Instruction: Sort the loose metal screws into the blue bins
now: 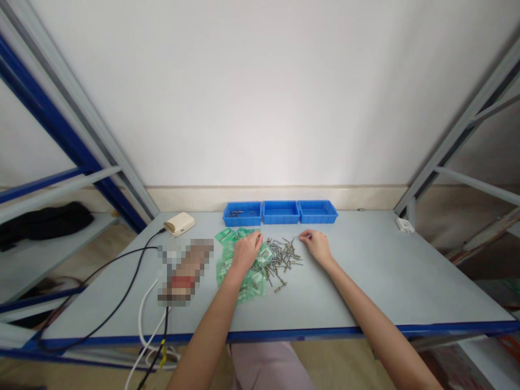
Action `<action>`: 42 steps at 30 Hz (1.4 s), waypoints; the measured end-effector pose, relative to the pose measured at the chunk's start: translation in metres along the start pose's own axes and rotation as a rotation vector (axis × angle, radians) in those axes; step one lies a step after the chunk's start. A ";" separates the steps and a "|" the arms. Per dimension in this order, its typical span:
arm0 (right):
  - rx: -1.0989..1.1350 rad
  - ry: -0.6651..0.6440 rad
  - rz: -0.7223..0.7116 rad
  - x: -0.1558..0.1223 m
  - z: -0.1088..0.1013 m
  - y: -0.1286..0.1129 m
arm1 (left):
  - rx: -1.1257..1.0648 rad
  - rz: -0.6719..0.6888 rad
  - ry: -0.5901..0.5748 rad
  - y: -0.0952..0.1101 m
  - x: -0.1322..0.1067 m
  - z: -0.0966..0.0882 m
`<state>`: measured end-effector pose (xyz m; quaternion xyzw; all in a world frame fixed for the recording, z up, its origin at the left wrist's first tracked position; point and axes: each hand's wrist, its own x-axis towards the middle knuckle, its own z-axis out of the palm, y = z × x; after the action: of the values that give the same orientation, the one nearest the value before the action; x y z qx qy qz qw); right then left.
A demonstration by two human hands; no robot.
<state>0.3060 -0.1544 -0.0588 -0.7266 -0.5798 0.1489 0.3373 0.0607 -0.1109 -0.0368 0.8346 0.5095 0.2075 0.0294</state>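
A loose pile of thin metal fasteners (280, 255), silver and brass-coloured, lies in the middle of the table; they look like rivets or small bolts. My right hand (317, 246) is at the pile's right edge, thumb and fingers pinched on one silver fastener (296, 237) that points left. Green see-through plastic bags (226, 254) with small pieces inside spread left of the pile. Over these bags my left hand (246, 251) is closed, its fingertips bent toward the pile. Whatever it holds is hidden.
Three blue bins stand in a row behind: the left bin (242, 221) contains a few fasteners, beside the middle bin (280, 220) and right bin (318, 219). On the left are a cream box (179, 223), a blurred-out item (184, 273) and cables. A white plug (404, 225) sits far right.
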 end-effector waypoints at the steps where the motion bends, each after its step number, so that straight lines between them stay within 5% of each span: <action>1: 0.047 -0.024 -0.025 0.004 0.004 -0.006 | -0.028 0.055 0.025 0.000 0.000 0.002; 6: 0.287 -0.183 -0.161 0.021 0.028 -0.044 | -0.039 0.337 0.162 -0.002 -0.001 0.008; 15: 0.513 -0.231 -0.154 0.017 0.057 -0.053 | -0.012 0.419 0.200 -0.006 -0.001 0.007; 42: 0.369 -0.134 -0.243 -0.002 0.032 -0.058 | -0.011 0.246 0.016 0.001 -0.002 0.000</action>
<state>0.2432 -0.1403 -0.0439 -0.5660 -0.6470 0.2587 0.4406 0.0605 -0.1133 -0.0374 0.8889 0.4025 0.2189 0.0044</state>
